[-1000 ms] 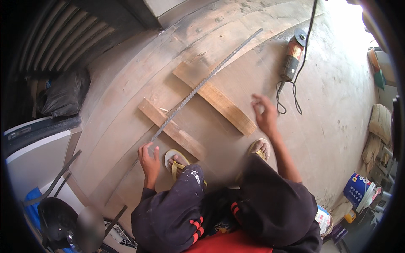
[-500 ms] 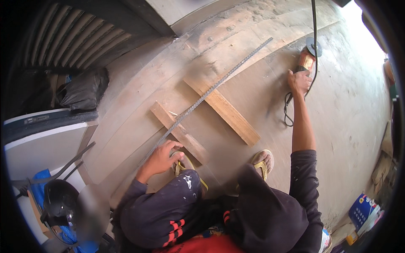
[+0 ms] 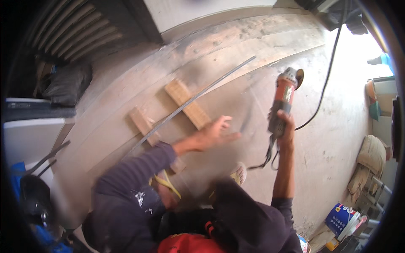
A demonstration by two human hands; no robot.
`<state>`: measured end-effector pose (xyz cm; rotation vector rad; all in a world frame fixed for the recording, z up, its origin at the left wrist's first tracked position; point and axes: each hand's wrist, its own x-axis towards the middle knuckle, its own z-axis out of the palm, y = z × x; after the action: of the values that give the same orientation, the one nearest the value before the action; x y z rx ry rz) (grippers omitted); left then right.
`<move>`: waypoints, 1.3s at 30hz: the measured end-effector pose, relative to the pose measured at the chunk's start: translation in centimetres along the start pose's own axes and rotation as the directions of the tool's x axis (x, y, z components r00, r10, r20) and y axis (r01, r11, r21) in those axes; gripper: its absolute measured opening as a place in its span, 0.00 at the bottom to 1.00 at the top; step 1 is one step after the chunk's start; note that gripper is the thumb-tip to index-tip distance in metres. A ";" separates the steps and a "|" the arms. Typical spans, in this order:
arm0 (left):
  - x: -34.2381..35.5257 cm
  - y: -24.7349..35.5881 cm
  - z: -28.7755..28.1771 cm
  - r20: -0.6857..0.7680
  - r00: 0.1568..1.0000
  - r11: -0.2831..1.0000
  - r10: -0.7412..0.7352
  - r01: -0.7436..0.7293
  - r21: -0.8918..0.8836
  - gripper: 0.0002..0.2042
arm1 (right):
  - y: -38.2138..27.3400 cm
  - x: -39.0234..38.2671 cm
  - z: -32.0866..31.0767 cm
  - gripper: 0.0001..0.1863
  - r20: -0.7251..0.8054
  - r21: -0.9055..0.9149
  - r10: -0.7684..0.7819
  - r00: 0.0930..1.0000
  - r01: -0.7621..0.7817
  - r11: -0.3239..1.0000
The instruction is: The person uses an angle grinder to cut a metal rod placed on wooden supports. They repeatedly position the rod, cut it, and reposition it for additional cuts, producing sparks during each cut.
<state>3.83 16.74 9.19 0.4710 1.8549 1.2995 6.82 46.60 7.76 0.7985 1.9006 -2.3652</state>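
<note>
The angle grinder (image 3: 282,99) I hold looks like hard plastic, its gear head (image 3: 289,75) dull grey metal, its cord (image 3: 325,84) smooth black rubber or plastic. My rebar (image 3: 223,79) is matt grey metal across two bare wood blocks (image 3: 194,114). I see dusty matt floor (image 3: 329,160), my sleeve (image 3: 135,168) soft dark cloth, and a crinkled, faintly glossy plastic bag (image 3: 69,86).

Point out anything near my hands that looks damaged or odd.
The red-and-black angle grinder in your bare right hand looks odd: no guard is visible around its round disc. Nothing else clearly stands out, though blur may hide damage.
</note>
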 end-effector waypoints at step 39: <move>-3.1 5.5 6.6 -0.211 0.955 0.895 0.209 -0.274 -0.351 0.47 | -1.5 -9.6 8.8 0.45 0.384 0.341 -0.358 0.851 0.229 0.912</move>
<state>10.11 20.79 14.48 0.4026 1.6561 1.8720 11.41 36.02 14.03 -0.0655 1.6091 -2.7305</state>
